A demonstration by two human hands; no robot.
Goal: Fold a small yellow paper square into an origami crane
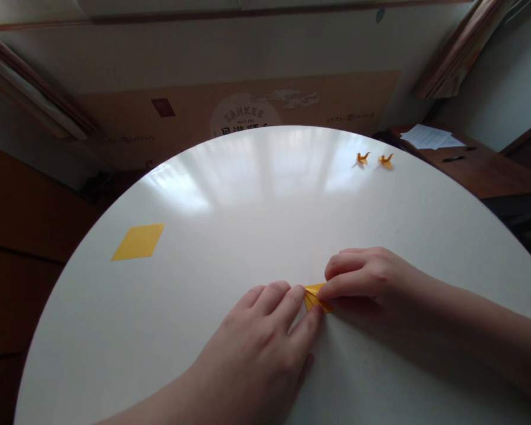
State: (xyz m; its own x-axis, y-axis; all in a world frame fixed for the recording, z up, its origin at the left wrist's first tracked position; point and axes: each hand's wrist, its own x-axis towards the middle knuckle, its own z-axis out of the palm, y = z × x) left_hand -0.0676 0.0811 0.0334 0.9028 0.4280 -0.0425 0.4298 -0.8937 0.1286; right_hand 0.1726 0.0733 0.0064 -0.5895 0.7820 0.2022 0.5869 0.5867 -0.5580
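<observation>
A small folded piece of yellow paper [313, 295] lies on the round white table [230, 224], near its front edge. My left hand [265, 336] presses down on the paper's left side with closed fingertips. My right hand [367, 280] pinches the paper's right side, fingers curled together. Most of the folded paper is hidden under the fingers. A flat yellow paper square [138, 242] lies apart on the table's left side.
Two small folded yellow paper figures [361, 158] [385, 160] stand at the table's far right. Beyond the table, a wooden desk [482, 168] carries white sheets [429, 137] and a dark pen. A printed cardboard panel [243, 115] leans against the back wall.
</observation>
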